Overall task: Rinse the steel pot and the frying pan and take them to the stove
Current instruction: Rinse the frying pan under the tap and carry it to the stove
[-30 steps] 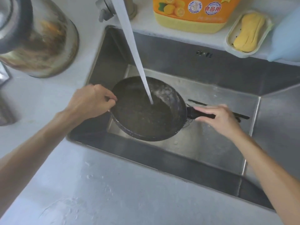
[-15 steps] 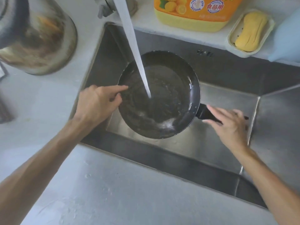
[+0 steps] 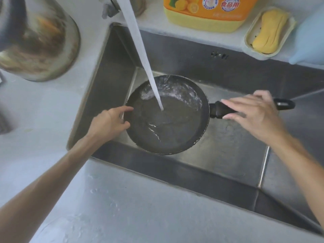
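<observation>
Frying pan (image 3: 166, 120): held level over the sink (image 3: 228, 151) basin under running water (image 3: 140, 55), near the left wall. Left hand (image 3: 108, 121) pinches the left rim; right hand (image 3: 254, 113) curls around the handle (image 3: 220, 111). Steel pot (image 3: 38, 41) on the table (image 3: 122, 207), left. Detergent bottle (image 3: 206, 13) and soap dish (image 3: 270, 30) behind.
</observation>
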